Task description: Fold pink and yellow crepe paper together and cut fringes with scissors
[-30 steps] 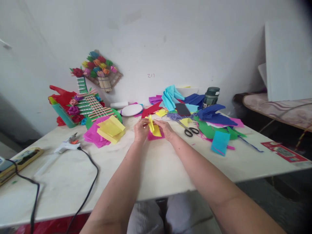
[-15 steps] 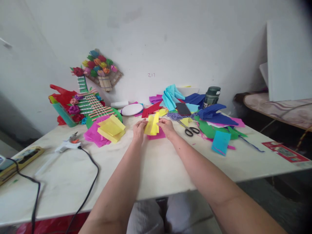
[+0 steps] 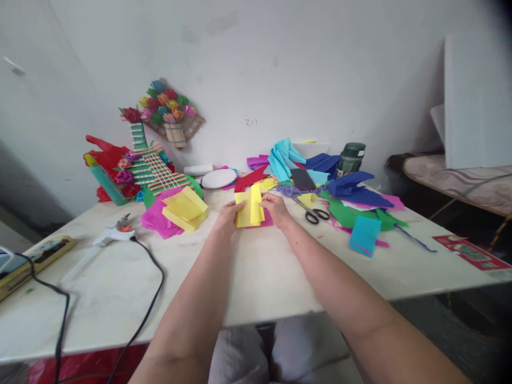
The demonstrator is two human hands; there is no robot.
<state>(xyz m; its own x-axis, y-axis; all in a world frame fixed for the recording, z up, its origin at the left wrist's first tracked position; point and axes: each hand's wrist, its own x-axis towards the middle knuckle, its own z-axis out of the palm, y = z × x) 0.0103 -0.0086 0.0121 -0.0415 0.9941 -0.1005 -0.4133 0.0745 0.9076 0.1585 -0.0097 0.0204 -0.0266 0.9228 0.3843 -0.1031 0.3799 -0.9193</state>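
Between my two hands is a sheet of yellow crepe paper point(image 3: 248, 209), its right part folded over into a strip. My left hand point(image 3: 229, 214) pinches the left edge, thumb on top. At the folded right edge, my right hand point(image 3: 274, 207) grips the paper with bent fingers. Beneath it a piece of magenta paper point(image 3: 267, 220) shows on the table. To the left, yellow sheets point(image 3: 185, 208) lie on a stack of magenta sheets point(image 3: 160, 223). Black-handled scissors point(image 3: 316, 214) rest to the right of my right hand.
A white glue gun point(image 3: 116, 234) with a black cord lies at left, near a power strip point(image 3: 38, 258). Behind stand a paper-flower guitar point(image 3: 158, 173) and a teal bottle point(image 3: 108, 184). At right are a phone point(image 3: 303, 180), blue paper point(image 3: 356, 189) and a dark green flask point(image 3: 351, 159).
The yellow paper has opened wider to the left, with my left hand slightly lower at its edge. The whole view has shifted a little.
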